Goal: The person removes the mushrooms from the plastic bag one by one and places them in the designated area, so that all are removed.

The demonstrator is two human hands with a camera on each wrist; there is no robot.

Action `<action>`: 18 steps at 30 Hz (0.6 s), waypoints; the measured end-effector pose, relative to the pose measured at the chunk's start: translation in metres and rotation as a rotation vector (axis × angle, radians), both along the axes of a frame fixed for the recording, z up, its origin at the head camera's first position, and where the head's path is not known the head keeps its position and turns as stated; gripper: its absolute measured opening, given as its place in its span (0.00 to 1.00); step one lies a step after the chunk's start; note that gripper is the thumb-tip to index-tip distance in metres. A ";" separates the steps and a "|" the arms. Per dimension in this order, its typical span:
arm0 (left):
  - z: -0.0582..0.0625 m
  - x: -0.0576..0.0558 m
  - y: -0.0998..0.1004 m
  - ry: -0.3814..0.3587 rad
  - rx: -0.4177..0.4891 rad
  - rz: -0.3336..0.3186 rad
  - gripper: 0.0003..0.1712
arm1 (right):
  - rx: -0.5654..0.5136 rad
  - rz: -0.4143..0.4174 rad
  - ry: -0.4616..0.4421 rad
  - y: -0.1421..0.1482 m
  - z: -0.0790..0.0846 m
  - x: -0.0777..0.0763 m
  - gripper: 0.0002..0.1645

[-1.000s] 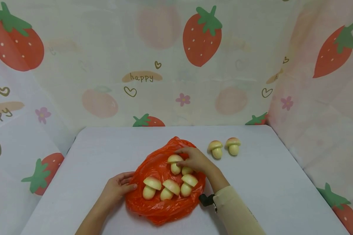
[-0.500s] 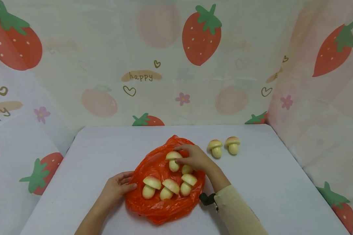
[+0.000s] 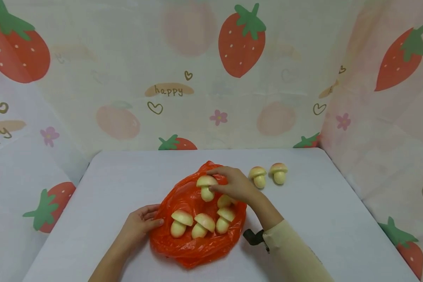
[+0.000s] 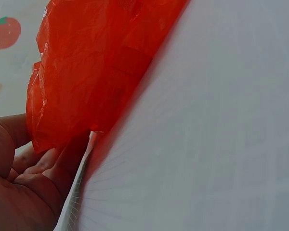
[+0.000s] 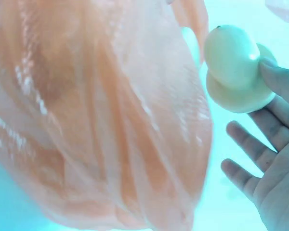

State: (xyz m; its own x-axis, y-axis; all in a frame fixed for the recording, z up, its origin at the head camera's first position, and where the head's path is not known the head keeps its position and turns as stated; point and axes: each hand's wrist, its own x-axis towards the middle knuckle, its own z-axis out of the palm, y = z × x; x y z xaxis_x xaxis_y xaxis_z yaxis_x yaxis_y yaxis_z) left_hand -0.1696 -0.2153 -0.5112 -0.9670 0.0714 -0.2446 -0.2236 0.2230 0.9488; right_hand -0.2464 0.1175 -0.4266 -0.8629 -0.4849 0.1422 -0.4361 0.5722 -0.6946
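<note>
A red plastic bag (image 3: pixel 183 196) lies spread on the table with several toy mushrooms (image 3: pixel 181 224) in it, cream with a pink blush. My left hand (image 3: pixel 139 225) holds the bag's left edge; in the left wrist view the thumb is on one side of the red film (image 4: pixel 86 72) and the fingers on the other. Over the bag's far right part, my right hand (image 3: pixel 236 184) pinches one mushroom (image 3: pixel 206 181) between thumb and fingers, cap up. In the right wrist view this mushroom (image 5: pixel 231 57) shows its stem end, and the other fingers are spread.
Two more mushrooms, one nearer (image 3: pixel 258 177) and one farther right (image 3: pixel 279 173), stand on the white table (image 3: pixel 320 211) beyond the right hand. A strawberry-print cloth (image 3: pixel 127 58) hangs behind and along the sides. A black device (image 3: pixel 253 237) sits at the right wrist.
My right hand has raised the pinched mushroom slightly, up and a little left, uncovering more of the mushroom beneath the hand. The left hand and the bag have stayed in place.
</note>
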 end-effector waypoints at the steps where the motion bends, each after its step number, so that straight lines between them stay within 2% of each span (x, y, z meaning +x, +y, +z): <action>1: 0.000 0.000 0.000 0.000 0.002 0.000 0.34 | 0.001 0.006 0.007 0.001 0.002 0.001 0.27; 7: -0.001 0.000 0.001 0.001 0.005 0.014 0.33 | 0.009 0.045 0.062 0.009 0.016 0.007 0.26; 18: 0.002 0.000 0.002 -0.005 0.016 0.024 0.32 | 0.010 0.039 0.116 0.029 0.033 0.015 0.28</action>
State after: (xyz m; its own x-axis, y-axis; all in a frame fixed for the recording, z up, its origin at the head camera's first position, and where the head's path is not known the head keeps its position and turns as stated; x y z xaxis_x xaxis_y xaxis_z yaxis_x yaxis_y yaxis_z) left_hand -0.1691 -0.2135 -0.5090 -0.9673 0.0522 -0.2483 -0.2332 0.2028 0.9510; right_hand -0.2318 0.1469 -0.3933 -0.8213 -0.5199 0.2347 -0.5351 0.5598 -0.6326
